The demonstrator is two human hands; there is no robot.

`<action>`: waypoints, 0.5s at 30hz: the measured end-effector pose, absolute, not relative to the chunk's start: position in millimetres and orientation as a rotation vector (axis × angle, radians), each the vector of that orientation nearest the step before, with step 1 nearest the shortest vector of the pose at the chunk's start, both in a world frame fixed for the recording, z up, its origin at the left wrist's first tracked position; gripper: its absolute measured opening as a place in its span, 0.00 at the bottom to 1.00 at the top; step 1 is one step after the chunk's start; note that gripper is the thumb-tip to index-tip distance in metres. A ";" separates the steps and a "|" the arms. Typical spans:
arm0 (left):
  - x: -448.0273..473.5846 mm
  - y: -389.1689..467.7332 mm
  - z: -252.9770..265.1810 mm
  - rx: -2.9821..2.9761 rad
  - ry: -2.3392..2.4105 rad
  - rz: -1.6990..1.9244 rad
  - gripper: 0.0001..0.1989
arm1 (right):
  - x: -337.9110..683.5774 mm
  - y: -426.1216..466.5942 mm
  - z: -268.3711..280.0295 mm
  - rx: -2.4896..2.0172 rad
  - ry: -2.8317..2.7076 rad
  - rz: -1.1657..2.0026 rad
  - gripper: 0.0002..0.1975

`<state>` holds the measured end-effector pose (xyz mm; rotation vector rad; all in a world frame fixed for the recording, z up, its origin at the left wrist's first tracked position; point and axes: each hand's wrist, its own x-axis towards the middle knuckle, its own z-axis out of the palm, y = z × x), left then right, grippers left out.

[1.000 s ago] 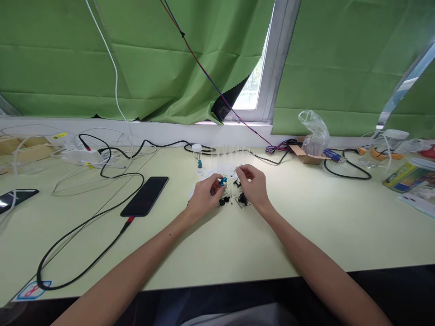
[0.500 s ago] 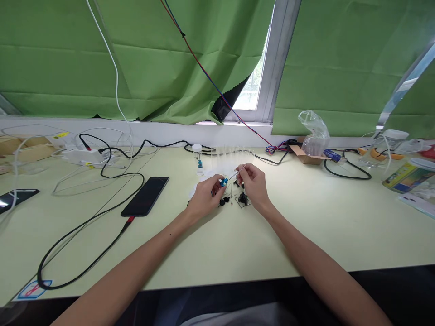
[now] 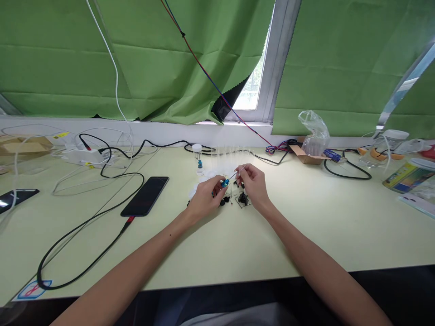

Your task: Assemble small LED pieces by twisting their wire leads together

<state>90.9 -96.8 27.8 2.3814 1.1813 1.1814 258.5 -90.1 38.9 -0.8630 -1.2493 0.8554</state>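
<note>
— What sits between the hands?
— A small blue plastic bead [image 3: 224,183], pinched in the left hand [image 3: 204,198] above the pale green table [image 3: 217,244].
— And the right hand [image 3: 253,186]?
— Its fingertips pinch a thin silvery wire [image 3: 237,173] whose end meets the bead. Small black parts [image 3: 242,198] lie just below; a black phone [image 3: 145,195] rests to the left.

The blue part [image 3: 224,183] in my left hand [image 3: 204,199] is too small to identify; fingers hide most.
</note>
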 end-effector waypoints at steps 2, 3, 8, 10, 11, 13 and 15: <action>90.7 -96.7 27.6 2.382 1.182 1.190 0.10 | 258.7 -89.5 38.6 -0.867 -1.247 0.862 0.15; 90.6 -96.7 27.6 2.380 1.180 1.197 0.10 | 258.8 -89.2 38.4 -0.866 -1.242 0.868 0.15; 91.1 -97.2 28.4 2.381 1.175 1.209 0.10 | 259.4 -88.2 37.8 -0.886 -1.230 0.900 0.14; 91.3 -97.5 29.2 2.377 1.184 1.201 0.10 | 259.5 -88.0 37.6 -0.908 -1.238 0.897 0.14; 91.4 -97.7 29.5 2.376 1.186 1.199 0.10 | 259.6 -88.0 37.5 -0.919 -1.239 0.889 0.14; 91.4 -98.0 30.0 2.377 1.179 1.203 0.09 | 259.7 -88.4 37.2 -0.934 -1.240 0.857 0.13; 91.4 -98.2 30.0 2.377 1.165 1.211 0.09 | 259.8 -89.5 36.9 -0.950 -1.263 0.793 0.12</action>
